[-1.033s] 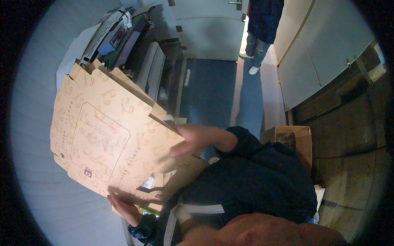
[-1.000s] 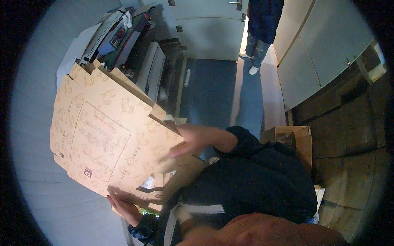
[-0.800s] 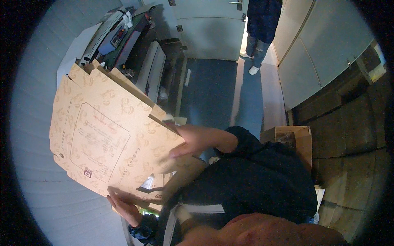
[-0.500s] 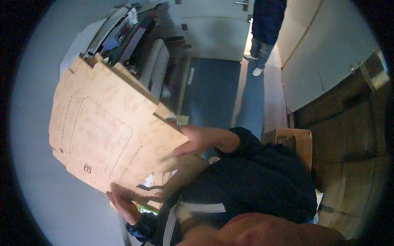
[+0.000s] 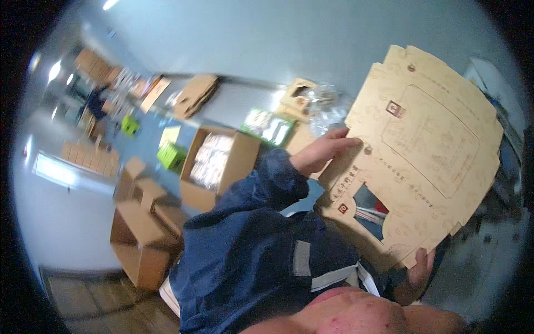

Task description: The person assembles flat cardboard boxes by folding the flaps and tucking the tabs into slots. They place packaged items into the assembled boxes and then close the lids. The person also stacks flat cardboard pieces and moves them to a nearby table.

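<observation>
A large flat cardboard box blank (image 5: 473,161), tan with dark red printed marks and a cut-out opening, is held tilted in front of me on the right side of the view. My left hand (image 5: 325,151) grips its left edge, thumb on the printed face and the other fingers mostly hidden. Down at the lower edge, my right hand (image 5: 421,270) is closed on the blank too, its fingertips curled over the rim. A clear plastic bag (image 5: 328,114) lies just beyond my left hand, beside a smaller tan cardboard piece (image 5: 295,96).
On my left stands an open brown carton (image 5: 242,161) of white packets, with another open carton (image 5: 139,222) nearer. Farther back are a green carton (image 5: 172,156), stacked cardboard blanks (image 5: 197,94) and a green tray (image 5: 286,133) with white items. Someone (image 5: 97,103) is at the far left.
My view has swung from the door, and a person standing there, to the cartons and work surface. The blank has gone from the view's left side to its right, still in both hands.
</observation>
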### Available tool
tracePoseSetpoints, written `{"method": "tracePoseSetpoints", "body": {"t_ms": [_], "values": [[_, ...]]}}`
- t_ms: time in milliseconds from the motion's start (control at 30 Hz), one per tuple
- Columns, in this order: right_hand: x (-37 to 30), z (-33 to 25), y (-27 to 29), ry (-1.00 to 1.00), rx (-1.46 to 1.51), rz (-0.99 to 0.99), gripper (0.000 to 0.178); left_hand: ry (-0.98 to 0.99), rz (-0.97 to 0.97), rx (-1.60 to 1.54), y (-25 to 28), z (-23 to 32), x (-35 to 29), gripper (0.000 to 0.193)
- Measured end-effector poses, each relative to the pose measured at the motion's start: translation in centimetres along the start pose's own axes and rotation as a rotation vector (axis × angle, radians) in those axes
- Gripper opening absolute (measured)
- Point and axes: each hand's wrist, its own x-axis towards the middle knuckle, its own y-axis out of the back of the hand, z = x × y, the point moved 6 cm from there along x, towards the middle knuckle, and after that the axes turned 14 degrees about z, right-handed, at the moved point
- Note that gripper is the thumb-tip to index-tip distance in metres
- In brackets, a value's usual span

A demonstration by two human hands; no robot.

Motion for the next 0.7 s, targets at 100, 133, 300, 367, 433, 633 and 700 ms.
{"method": "tracePoseSetpoints", "body": {"t_ms": [100, 133, 300, 367, 433, 633, 700], "values": [[6.0, -0.6, 1.6, -0.165, 0.046, 0.012, 0.065, -0.100, 0.062, -0.119, -1.1, -1.5, -0.9, 0.048], [8.5, -2.2, 3.8, -0.105, -0.115, -0.076, 0.065, -0.083, 0.130, -0.159, -3.6, -2.2, -2.1, 0.049], [14.2, -2.7, -0.7, -0.141, -0.060, -0.249, 0.066, -0.029, 0.409, -0.195, -5.0, -0.6, -4.5, 0.043], [16.6, -1.9, -2.4, -0.093, -0.039, -0.394, 0.066, 0.030, 0.482, -0.279, -4.8, -3.3, -3.6, 0.039], [18.6, -1.3, -3.4, -0.045, -0.036, -0.522, 0.067, -0.009, 0.504, -0.278, -4.5, -4.2, -3.1, 0.043], [19.5, -2.9, -3.6, 0.060, -0.106, -0.649, 0.070, -0.291, 0.466, -0.046, -5.8, -4.1, -4.0, 0.059], [19.1, -3.3, -3.7, 0.061, -0.103, -0.632, 0.070, -0.321, 0.453, 0.019, -5.8, -4.2, -3.8, 0.061]]}}
